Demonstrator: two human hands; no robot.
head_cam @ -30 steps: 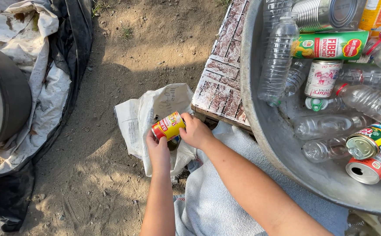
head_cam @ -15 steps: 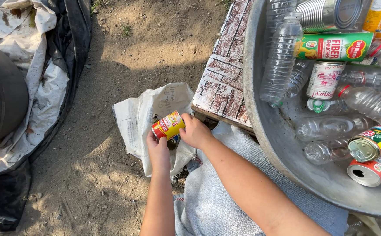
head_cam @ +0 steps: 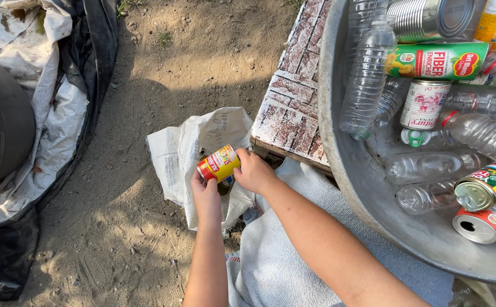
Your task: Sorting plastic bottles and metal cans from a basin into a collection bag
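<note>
A small red and yellow can (head_cam: 218, 163) lies on its side between both my hands, just above the open mouth of a white woven sack (head_cam: 186, 149) on the dirt. My left hand (head_cam: 206, 195) grips the can's red end from below. My right hand (head_cam: 254, 170) holds the yellow end from the right. Both forearms reach in from the bottom edge.
A big metal basin (head_cam: 344, 170) at right holds several clear plastic bottles (head_cam: 366, 77) and tin cans (head_cam: 482, 223). A brick-patterned board (head_cam: 293, 102) sits beside it. Grey cloth (head_cam: 270, 261) lies under my arms. A dark tub (head_cam: 3, 122) and crumpled sheeting (head_cam: 60, 113) lie at left.
Both hands with the can have stayed nearly in place over the sack; the view has shifted only slightly.
</note>
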